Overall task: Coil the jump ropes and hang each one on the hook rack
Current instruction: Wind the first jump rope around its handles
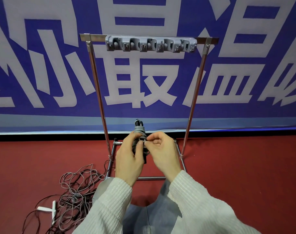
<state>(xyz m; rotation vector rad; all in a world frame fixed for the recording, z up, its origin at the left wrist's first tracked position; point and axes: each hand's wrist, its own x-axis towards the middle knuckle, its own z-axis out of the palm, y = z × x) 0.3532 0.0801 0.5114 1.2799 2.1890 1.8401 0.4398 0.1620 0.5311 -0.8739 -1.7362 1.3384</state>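
Left hand: the left hand (129, 159) is raised in front of the rack, its fingers curled round a bundled jump rope, thumb lying along the near side of the bundle.
Left grip: closed round the bundle, holding it upright.
Right hand: the right hand (162, 149) sits just beside the bundle, thumb and forefinger meeting at the grey cord on its right side.
Right grip: pinching a turn of the cord; the other fingers are loosely curled.
Coiled rope: the coiled rope (140, 132) is grey cord wound tightly round two dark handles, whose ends stick out above the hands; a dark end also shows below the left palm.
Hook rack: the hook rack (151, 44) is a grey plastic strip with a row of hooks and clips, fixed to the top bar of a metal frame (97, 85); nothing hangs on it.
Loose ropes: a tangled pile of loose ropes (76, 191), grey and dark cords, lies on the red floor (245, 166) at the lower left, with white handles (47, 210) beside it.
Backdrop: a blue banner (42, 73) with large pale characters stands behind the frame.
Sleeves: both arms wear pale ribbed sleeves (202, 205).
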